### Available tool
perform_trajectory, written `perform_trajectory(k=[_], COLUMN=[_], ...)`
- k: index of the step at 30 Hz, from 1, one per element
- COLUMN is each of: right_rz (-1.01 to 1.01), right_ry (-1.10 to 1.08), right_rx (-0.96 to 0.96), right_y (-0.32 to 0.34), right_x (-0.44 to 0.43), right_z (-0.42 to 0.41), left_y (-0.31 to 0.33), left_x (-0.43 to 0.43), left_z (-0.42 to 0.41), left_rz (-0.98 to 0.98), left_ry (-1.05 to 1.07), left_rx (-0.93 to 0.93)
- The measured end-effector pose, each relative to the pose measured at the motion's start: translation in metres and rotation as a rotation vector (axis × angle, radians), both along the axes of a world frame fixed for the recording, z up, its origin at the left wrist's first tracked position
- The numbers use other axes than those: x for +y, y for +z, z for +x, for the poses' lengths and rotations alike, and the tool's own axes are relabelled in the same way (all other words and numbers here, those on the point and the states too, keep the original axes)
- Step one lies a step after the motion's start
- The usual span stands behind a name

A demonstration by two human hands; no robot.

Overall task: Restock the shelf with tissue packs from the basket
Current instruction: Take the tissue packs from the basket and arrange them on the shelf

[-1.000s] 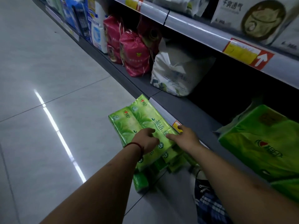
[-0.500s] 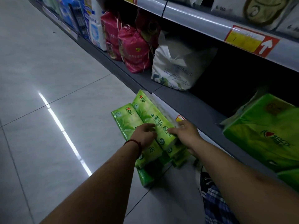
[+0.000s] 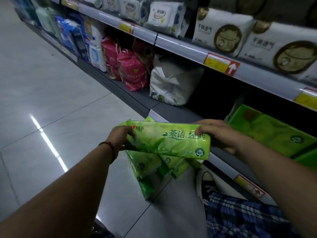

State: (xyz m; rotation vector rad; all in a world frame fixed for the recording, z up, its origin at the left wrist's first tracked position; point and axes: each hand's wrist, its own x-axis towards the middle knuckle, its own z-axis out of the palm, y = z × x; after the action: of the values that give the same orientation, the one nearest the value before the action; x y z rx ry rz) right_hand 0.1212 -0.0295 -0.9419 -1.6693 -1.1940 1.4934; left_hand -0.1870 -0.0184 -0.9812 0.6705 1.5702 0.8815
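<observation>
I hold one long green tissue pack level, just in front of the bottom shelf's edge. My left hand grips its left end and my right hand grips its right end. Below it, several more green tissue packs lie piled on the floor against the shelf base. Green tissue packs sit stocked on the bottom shelf at the right. No basket shows in view.
On the bottom shelf stand a white pack, red packs and blue packs further left. The upper shelf overhangs with white packs. My shoe and plaid trouser leg are at the lower right. Grey tiled floor lies to the left.
Both hands have lifted the top green pack off the pile and turned it level. The view has tilted up, so the upper shelf shows more.
</observation>
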Motion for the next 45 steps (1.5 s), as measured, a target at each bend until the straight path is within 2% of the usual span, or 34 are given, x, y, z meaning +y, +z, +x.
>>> perform_trajectory(k=[4, 11, 14, 18, 22, 24, 28, 31, 34, 39, 45], right_rz=[0.015, 0.148, 0.154, 0.094, 0.137, 0.125, 0.061, 0.05, 0.07, 0.019, -0.104], right_ry=[-0.055, -0.212, -0.211, -0.123, -0.182, -0.218, -0.162, -0.061, -0.004, 0.064, -0.113], right_rx=[0.031, 0.191, 0.237, 0.231, 0.332, 0.416, 0.435, 0.295, 0.194, 0.296, 0.523], right_y=[0.03, 0.076, 0.074, 0.071, 0.069, 0.068, 0.066, 0.067, 0.064, 0.062, 0.048], right_x=[-0.016, -0.028, -0.036, -0.043, -0.041, -0.039, -0.036, -0.034, -0.032, -0.036, -0.038], right_z=[0.003, -0.003, -0.003, -0.001, -0.01, -0.018, -0.033, -0.04, -0.049, -0.071, -0.082], left_y=[0.039, 0.103, 0.11, 0.107, 0.107, 0.107, 0.1, 0.098, 0.093, 0.094, 0.085], left_x=[-0.022, -0.042, -0.052, -0.049, -0.039, -0.038, -0.043, -0.038, -0.027, -0.023, -0.029], left_z=[-0.011, -0.015, -0.012, -0.011, 0.001, 0.013, 0.044, 0.048, 0.038, 0.035, 0.022], left_rz=[-0.064, 0.111, 0.211, 0.251, 0.23, 0.237, 0.174, 0.191, 0.232, 0.19, 0.026], left_ry=[-0.166, -0.259, -0.292, -0.188, 0.138, 0.172, -0.022, 0.003, -0.018, -0.181, -0.5], left_rx=[-0.097, -0.266, -0.251, -0.234, -0.506, -0.603, -0.556, -0.553, -0.465, -0.447, -0.276])
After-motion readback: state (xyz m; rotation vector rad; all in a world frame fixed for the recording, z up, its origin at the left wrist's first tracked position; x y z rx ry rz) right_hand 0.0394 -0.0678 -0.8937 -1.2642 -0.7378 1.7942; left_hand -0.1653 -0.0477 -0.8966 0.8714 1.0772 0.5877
